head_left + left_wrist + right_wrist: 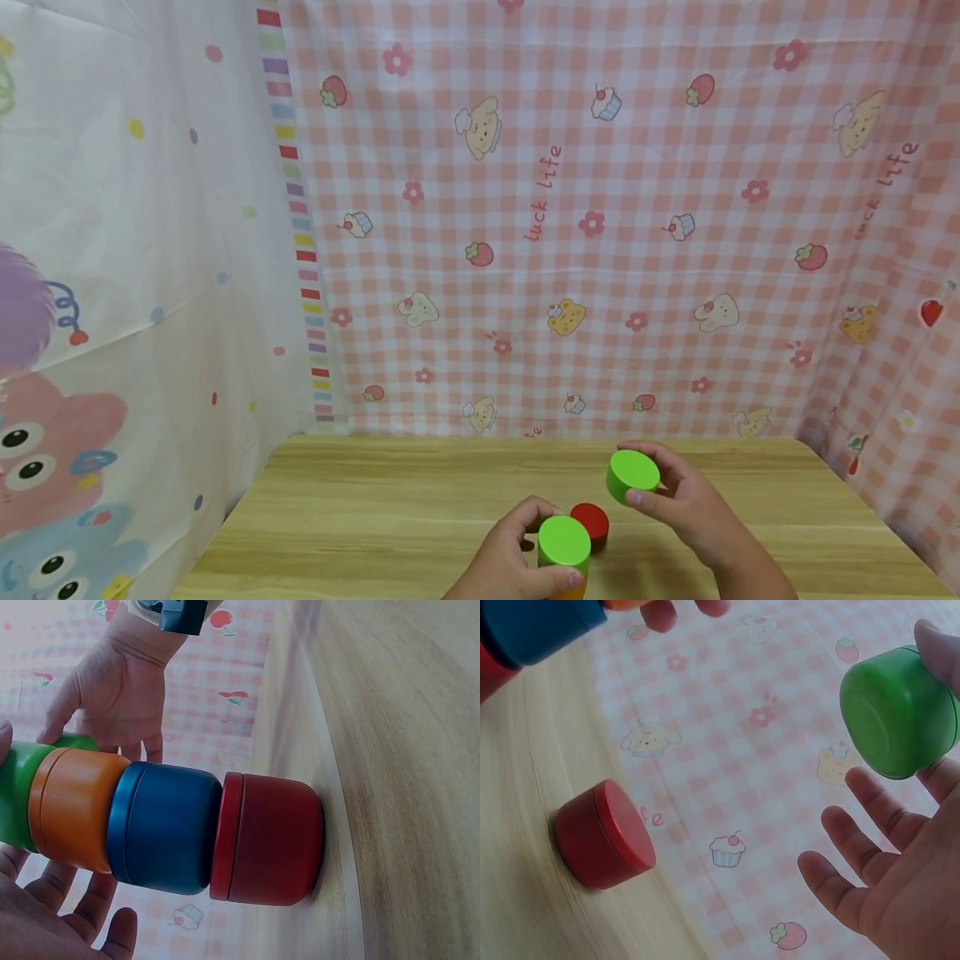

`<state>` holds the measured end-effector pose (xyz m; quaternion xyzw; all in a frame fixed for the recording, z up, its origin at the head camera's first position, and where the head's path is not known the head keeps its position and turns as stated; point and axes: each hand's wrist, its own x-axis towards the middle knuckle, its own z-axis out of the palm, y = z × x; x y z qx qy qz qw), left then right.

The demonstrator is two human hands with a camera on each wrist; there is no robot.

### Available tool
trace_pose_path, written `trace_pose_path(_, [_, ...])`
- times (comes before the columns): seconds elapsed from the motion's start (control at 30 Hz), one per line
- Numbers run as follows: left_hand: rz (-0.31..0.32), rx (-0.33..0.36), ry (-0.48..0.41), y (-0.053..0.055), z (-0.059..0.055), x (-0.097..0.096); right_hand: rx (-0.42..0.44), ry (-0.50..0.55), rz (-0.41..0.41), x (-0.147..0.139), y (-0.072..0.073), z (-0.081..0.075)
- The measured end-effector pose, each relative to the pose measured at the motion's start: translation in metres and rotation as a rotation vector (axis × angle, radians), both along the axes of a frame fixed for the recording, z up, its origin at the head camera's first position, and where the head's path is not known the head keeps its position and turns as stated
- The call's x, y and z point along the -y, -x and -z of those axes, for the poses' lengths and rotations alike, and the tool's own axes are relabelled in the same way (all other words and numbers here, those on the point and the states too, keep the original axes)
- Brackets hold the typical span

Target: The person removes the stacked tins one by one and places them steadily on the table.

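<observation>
Green canister (632, 475) sits pinched in your right hand (684, 502); your left hand (510, 557) grips a four-canister stack (162, 826) near its top. Nearby, one red canister (604, 838) stands on the table (337, 525).

Head view high, facing forward-down toward far edge of wooden tabletop (375, 500); wrist views (tilted sideways) close, sharing blue canister (169, 829).

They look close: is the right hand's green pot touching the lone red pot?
Apart: the right wrist view shows cloth between green pot and lone red pot.
</observation>
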<state>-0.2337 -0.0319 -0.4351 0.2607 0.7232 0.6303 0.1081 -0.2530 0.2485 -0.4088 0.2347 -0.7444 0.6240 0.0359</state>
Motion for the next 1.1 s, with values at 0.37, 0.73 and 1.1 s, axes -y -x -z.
trace_pose_path(0.37, [0.002, -0.016, 0.003, 0.001, 0.0, 0.0, 0.003, 0.032, -0.023, -0.009, 0.007, 0.007])
trace_pose_path(0.73, [0.006, 0.007, 0.0, 0.001, -0.001, 0.0, 0.006, 0.027, -0.006, -0.013, 0.011, 0.014])
trace_pose_path(1.1, [0.002, 0.007, 0.003, -0.001, -0.001, 0.0, 0.022, -0.034, 0.09, -0.018, 0.014, 0.026])
